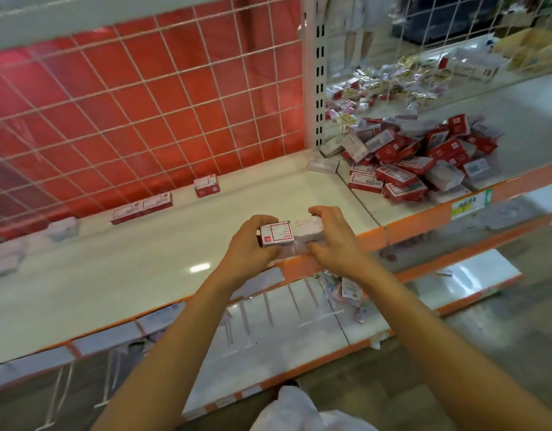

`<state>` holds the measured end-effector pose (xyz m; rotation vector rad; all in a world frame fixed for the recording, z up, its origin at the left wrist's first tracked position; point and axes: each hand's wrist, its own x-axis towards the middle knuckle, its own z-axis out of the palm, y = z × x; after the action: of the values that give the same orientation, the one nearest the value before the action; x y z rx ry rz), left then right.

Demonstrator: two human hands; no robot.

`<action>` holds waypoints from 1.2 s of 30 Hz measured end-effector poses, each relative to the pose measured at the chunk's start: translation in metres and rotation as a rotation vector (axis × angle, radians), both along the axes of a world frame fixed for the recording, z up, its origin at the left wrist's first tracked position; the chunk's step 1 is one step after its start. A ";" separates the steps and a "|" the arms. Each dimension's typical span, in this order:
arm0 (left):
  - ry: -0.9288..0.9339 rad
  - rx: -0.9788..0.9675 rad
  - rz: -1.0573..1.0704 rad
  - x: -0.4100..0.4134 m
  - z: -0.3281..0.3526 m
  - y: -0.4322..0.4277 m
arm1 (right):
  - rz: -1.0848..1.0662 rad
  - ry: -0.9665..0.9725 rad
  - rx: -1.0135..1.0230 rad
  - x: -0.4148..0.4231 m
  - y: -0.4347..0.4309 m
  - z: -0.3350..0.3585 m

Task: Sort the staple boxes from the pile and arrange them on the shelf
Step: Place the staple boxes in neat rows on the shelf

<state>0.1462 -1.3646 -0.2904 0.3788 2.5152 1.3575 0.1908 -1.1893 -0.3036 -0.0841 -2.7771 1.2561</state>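
A loose pile of red-and-white staple boxes (424, 157) lies on the right section of the white shelf (128, 269). Above the shelf's front edge, my left hand (250, 244) grips a red-and-white staple box (276, 235). My right hand (334, 241) grips a pale box (309, 230) pressed against it; more boxes beneath them are partly hidden by my fingers. Along the back wire grid sit a small upright box (207, 185), a flat row of boxes (141, 207) and blurred pale boxes (63, 228) at the left.
A red-backed white wire grid (128, 104) closes the shelf's back. A perforated upright post (315, 73) divides the two sections. Small packets (386, 82) lie behind the pile. A lower shelf (284, 321) with hooks and loose packets juts out below the orange edge strip (424, 222).
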 end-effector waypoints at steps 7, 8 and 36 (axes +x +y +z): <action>-0.033 0.029 0.039 -0.008 -0.005 -0.029 | 0.044 0.022 -0.042 -0.015 -0.019 0.000; -0.034 0.030 0.039 -0.010 -0.006 -0.033 | 0.052 0.022 -0.034 -0.018 -0.022 -0.001; -0.099 0.124 0.166 -0.080 -0.010 -0.260 | 0.162 0.006 -0.088 -0.109 -0.238 -0.010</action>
<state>0.0663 -1.6248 -0.3008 0.1250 2.4340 1.5584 0.0819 -1.4275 -0.3138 0.1418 -2.7707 1.4129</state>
